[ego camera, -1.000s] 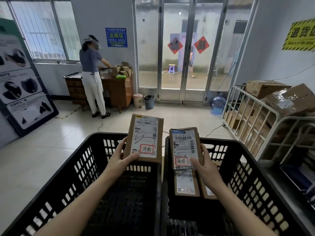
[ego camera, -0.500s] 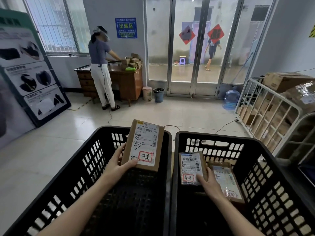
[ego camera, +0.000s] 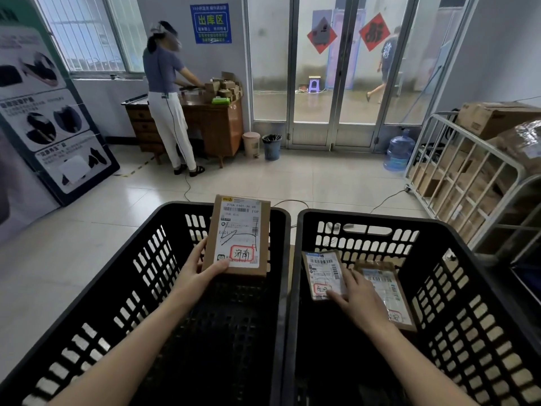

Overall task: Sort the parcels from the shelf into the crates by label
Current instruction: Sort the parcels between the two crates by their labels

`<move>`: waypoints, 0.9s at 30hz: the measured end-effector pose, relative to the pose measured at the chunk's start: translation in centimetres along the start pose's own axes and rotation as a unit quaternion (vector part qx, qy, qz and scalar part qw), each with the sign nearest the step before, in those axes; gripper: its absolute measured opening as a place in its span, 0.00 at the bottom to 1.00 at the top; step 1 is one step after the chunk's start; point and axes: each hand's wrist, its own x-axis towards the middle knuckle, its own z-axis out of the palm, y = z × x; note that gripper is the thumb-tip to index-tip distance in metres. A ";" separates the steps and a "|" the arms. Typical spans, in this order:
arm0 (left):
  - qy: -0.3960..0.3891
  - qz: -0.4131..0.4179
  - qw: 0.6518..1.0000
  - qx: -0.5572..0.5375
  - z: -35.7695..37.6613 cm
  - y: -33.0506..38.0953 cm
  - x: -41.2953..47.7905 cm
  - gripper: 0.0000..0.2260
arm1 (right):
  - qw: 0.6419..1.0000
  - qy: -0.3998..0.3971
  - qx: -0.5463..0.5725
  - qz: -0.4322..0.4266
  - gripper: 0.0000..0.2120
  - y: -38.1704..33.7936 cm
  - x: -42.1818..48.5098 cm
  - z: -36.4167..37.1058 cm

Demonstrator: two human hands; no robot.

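Right hand point(ego camera: 355, 297) is sitting low inside the right crate point(ego camera: 439, 230), thumb and fingers pinching the small parcel point(ego camera: 322, 273), with a second parcel point(ego camera: 386, 291) lying just right of it. Left hand point(ego camera: 194, 273) is gripping the large parcel point(ego camera: 238, 234) by its near left corner, long axis pointing away, directly over the left crate point(ego camera: 140, 253); lowering straight down looks sufficient.

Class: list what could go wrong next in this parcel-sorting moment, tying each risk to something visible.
The left hand holds the boxed parcel by one lower corner over the left crate; it may slip and drop.
The right hand covers part of the label on the small parcel, so a missort could pass unnoticed.
A floor cable ahead could trip someone.
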 end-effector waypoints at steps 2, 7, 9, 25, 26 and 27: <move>0.000 -0.002 1.000 -0.012 0.3 0.0 0.1 0.45 | 0.995 -0.018 -0.079 -0.057 0.37 0.3 0.3 -0.1; -0.010 -0.004 1.000 -0.024 0.9 -0.2 0.4 0.44 | 0.980 -0.060 -0.139 -0.127 0.37 0.7 1.3 0.8; -0.010 -0.007 1.000 -0.025 1.0 -0.4 0.6 0.44 | 0.982 -0.047 -0.138 -0.118 0.34 0.8 1.3 1.6; -0.004 -0.003 1.000 -0.014 1.0 -0.6 0.9 0.44 | 0.981 0.008 -0.172 -0.085 0.29 -0.2 1.1 3.0; -0.004 0.000 1.000 -0.013 0.9 -0.4 0.7 0.44 | 0.983 0.002 -0.166 -0.080 0.29 -0.4 1.1 2.5; -0.004 0.001 1.000 -0.014 0.8 -0.2 0.5 0.44 | 0.983 0.003 -0.167 -0.076 0.30 -0.6 1.1 2.1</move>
